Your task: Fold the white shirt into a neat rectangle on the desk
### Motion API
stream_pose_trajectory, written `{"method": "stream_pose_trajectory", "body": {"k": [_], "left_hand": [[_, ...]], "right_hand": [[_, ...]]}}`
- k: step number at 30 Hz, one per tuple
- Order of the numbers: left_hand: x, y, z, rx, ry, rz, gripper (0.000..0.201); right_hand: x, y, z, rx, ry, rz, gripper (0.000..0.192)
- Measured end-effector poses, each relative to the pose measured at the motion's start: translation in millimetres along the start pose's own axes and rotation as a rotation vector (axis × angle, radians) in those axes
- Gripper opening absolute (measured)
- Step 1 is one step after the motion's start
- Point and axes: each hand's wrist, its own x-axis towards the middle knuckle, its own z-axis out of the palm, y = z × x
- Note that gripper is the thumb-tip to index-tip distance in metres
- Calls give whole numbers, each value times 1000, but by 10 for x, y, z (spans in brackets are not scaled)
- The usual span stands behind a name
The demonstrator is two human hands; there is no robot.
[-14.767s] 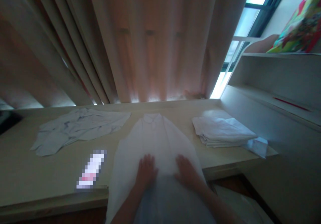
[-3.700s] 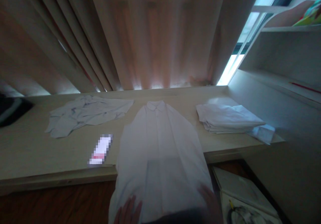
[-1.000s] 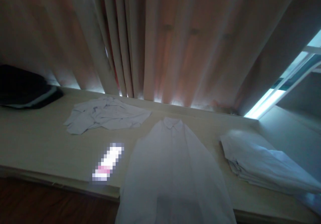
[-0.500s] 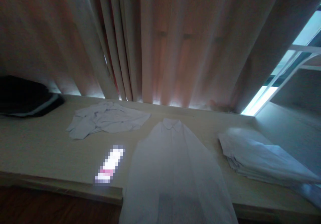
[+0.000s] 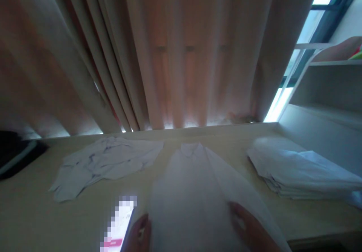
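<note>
My left hand [image 5: 138, 233] curls at the left edge of the white shirt [image 5: 188, 195], my right hand [image 5: 250, 227] bends over its right side; whether either pinches cloth I can't tell. A phone, its screen [image 5: 121, 222] lit, lies just beside my left hand, so a careless sideways sweep might knock it. The shirt lies collar-away on the table [image 5: 25, 214], and uneven pulling could skew or crease it. Farther out, swinging cloth wide might disturb the crumpled garment [image 5: 106, 165] or the folded stack [image 5: 302, 171].
</note>
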Motion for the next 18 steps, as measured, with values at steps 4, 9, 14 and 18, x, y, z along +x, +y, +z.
{"method": "stream_pose_trajectory", "body": {"k": [4,9,14,18], "left_hand": [[838,5,230,-27,45,-76,49],[1308,-83,479,-72,60,-116,56],[1348,-181,612,-92,19,-164,52],[1295,-211,619,-64,4,-185,44]], "right_hand": [[1031,-690,152,117,-39,-146,35],[2086,-1044,562,129,-93,-153,30],[2880,-1019,1038,118,-130,-163,28],[3233,-1033,1323,126,-160,-144,28]]}}
